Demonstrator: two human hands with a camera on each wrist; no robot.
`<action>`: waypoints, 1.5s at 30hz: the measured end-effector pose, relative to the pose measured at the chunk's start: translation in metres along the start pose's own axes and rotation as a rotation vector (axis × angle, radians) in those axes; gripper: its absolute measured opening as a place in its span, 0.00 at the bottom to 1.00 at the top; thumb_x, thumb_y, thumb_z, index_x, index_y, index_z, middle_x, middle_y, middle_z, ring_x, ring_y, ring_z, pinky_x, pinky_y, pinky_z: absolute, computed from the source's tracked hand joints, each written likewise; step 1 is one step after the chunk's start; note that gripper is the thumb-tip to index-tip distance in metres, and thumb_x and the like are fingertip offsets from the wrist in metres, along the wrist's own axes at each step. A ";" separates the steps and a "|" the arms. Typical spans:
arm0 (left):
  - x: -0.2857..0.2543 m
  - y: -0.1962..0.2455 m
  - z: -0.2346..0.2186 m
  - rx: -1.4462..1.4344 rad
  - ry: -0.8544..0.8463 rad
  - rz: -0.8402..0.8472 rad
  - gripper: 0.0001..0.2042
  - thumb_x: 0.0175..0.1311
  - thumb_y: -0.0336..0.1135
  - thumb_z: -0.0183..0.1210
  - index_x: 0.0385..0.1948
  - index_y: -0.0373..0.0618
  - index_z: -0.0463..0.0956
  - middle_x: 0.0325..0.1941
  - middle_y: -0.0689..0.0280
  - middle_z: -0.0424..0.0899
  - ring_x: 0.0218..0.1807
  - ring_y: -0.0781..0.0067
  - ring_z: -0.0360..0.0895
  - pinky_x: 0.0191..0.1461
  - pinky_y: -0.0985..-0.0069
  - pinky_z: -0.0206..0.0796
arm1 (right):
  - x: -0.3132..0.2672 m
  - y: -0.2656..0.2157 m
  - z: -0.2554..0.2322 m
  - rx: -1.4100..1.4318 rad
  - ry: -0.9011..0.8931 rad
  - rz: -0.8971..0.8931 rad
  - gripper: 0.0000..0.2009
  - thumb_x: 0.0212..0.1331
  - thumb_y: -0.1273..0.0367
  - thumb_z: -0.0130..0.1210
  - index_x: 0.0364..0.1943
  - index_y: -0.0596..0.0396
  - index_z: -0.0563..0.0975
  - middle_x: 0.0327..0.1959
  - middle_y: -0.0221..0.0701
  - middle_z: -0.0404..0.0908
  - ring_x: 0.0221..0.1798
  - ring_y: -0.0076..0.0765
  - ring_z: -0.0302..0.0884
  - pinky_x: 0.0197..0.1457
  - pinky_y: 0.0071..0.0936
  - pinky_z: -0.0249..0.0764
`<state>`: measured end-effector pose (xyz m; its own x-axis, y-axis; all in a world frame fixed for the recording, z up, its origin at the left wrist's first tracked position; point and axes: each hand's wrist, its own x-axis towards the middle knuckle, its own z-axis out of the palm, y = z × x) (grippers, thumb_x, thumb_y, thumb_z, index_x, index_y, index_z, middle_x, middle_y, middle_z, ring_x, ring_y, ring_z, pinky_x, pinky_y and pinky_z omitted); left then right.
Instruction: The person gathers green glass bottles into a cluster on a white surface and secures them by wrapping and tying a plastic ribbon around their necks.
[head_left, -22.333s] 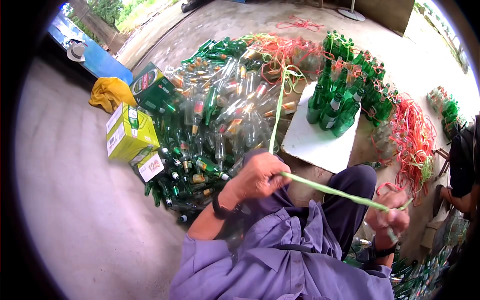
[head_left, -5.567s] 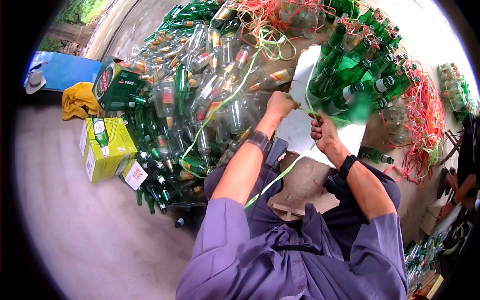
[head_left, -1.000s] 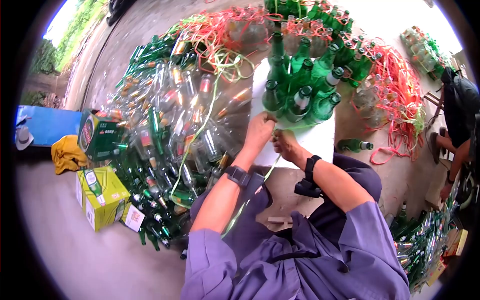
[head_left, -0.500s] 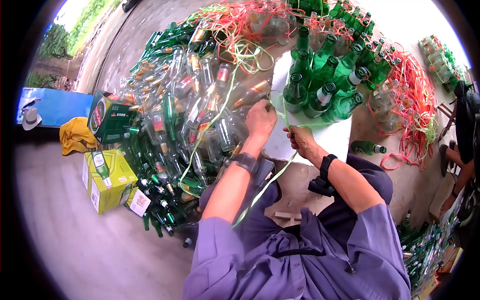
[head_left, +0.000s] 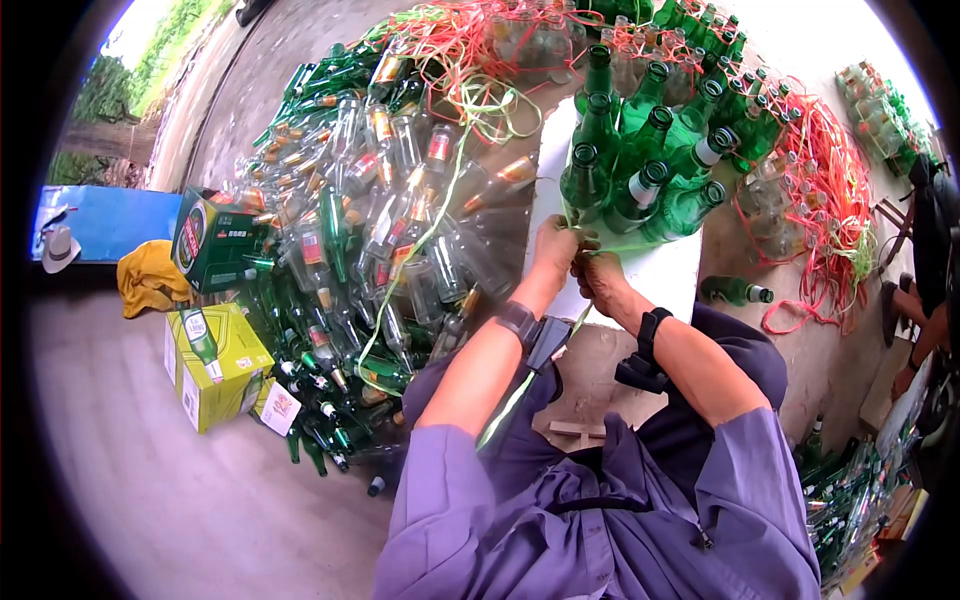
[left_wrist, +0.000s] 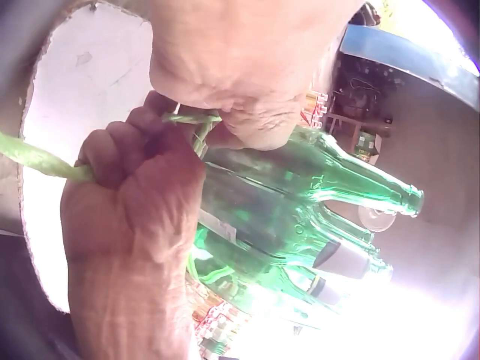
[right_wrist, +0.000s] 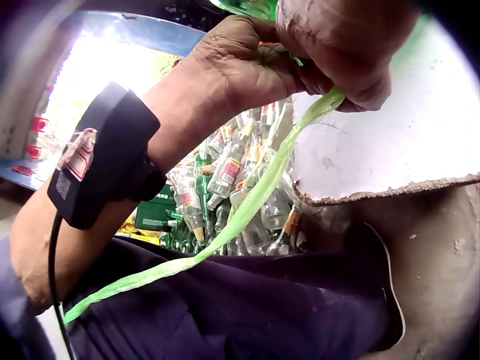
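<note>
Several green glass bottles stand close together on a white board. Light green plastic twine runs low along their near side. My left hand pinches the twine right at the near-left bottle's base. Beside it, my right hand grips the twine with curled fingers, the two hands nearly meeting. In the left wrist view a short twisted length of twine shows between the hands; the fingertips are partly hidden. From my right hand a tail of twine hangs down across the lap.
A large heap of loose bottles lies to the left, with a yellow-green carton beside it. Red twine is piled at the right near more standing bottles. One green bottle lies right of the board.
Earlier the twine was stretched between my hands, away from the bottles; later it was around them. Half a second ago my hands were apart; now the left has moved right, against the right.
</note>
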<state>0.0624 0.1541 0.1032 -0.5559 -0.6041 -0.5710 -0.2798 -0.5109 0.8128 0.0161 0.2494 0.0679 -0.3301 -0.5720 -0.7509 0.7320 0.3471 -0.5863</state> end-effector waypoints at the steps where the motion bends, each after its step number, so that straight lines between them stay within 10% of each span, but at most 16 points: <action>1: 0.005 -0.003 -0.004 0.001 0.000 -0.001 0.12 0.57 0.25 0.52 0.43 0.31 0.72 0.36 0.56 0.83 0.28 0.68 0.80 0.27 0.75 0.70 | -0.001 -0.001 0.000 0.001 0.000 0.001 0.07 0.60 0.66 0.54 0.26 0.47 0.74 0.17 0.20 0.67 0.15 0.17 0.54 0.17 0.19 0.48; 9: 0.019 -0.002 -0.020 -0.244 -0.058 -0.281 0.11 0.53 0.26 0.58 0.38 0.33 0.73 0.26 0.55 0.80 0.18 0.64 0.74 0.15 0.71 0.59 | -0.018 -0.014 0.007 0.022 -0.031 0.033 0.11 0.63 0.60 0.54 0.30 0.51 0.77 0.17 0.17 0.66 0.15 0.16 0.53 0.17 0.18 0.47; 18: 0.011 -0.018 -0.005 0.112 0.188 0.136 0.11 0.52 0.21 0.54 0.38 0.33 0.74 0.26 0.56 0.80 0.21 0.64 0.77 0.19 0.68 0.65 | -0.002 -0.002 0.002 -0.031 0.012 0.007 0.09 0.61 0.62 0.54 0.26 0.48 0.74 0.16 0.19 0.65 0.14 0.17 0.53 0.16 0.20 0.46; 25: 0.014 -0.011 -0.025 0.321 -0.036 0.018 0.06 0.50 0.20 0.53 0.29 0.34 0.78 0.27 0.53 0.83 0.28 0.61 0.82 0.28 0.68 0.72 | -0.005 -0.002 0.000 -0.048 0.009 0.009 0.08 0.58 0.65 0.54 0.25 0.50 0.75 0.16 0.20 0.66 0.13 0.18 0.53 0.16 0.20 0.46; 31: 0.001 0.027 -0.042 1.154 0.090 0.234 0.11 0.54 0.31 0.53 0.32 0.47 0.85 0.29 0.52 0.86 0.31 0.59 0.85 0.42 0.67 0.75 | -0.002 -0.002 0.000 -0.068 0.015 0.039 0.10 0.62 0.65 0.52 0.28 0.55 0.77 0.15 0.19 0.65 0.12 0.18 0.50 0.16 0.20 0.45; 35: 0.002 0.046 -0.057 0.852 0.127 0.044 0.12 0.56 0.32 0.50 0.32 0.46 0.85 0.23 0.55 0.84 0.22 0.63 0.81 0.34 0.68 0.71 | -0.003 -0.005 -0.003 -0.025 -0.025 0.084 0.12 0.66 0.63 0.51 0.36 0.59 0.76 0.14 0.17 0.62 0.12 0.15 0.47 0.15 0.19 0.42; 38: 0.016 0.039 -0.065 0.161 0.131 -0.002 0.11 0.58 0.25 0.47 0.31 0.35 0.81 0.15 0.68 0.69 0.14 0.80 0.56 0.20 0.74 0.49 | -0.008 -0.011 -0.003 0.020 -0.054 0.096 0.15 0.67 0.59 0.52 0.39 0.60 0.75 0.14 0.15 0.60 0.12 0.14 0.46 0.15 0.18 0.40; 45: 0.041 0.043 -0.058 -0.350 0.199 -0.239 0.12 0.60 0.21 0.44 0.38 0.33 0.77 0.19 0.69 0.69 0.15 0.82 0.56 0.20 0.80 0.47 | -0.017 -0.012 -0.016 0.016 -0.029 0.073 0.25 0.65 0.50 0.56 0.40 0.64 0.73 0.15 0.13 0.54 0.13 0.12 0.44 0.15 0.16 0.38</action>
<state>0.0729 0.0715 0.1082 -0.3374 -0.5323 -0.7764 -0.0820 -0.8050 0.5876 0.0030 0.2670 0.0829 -0.2586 -0.5667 -0.7823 0.7627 0.3772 -0.5254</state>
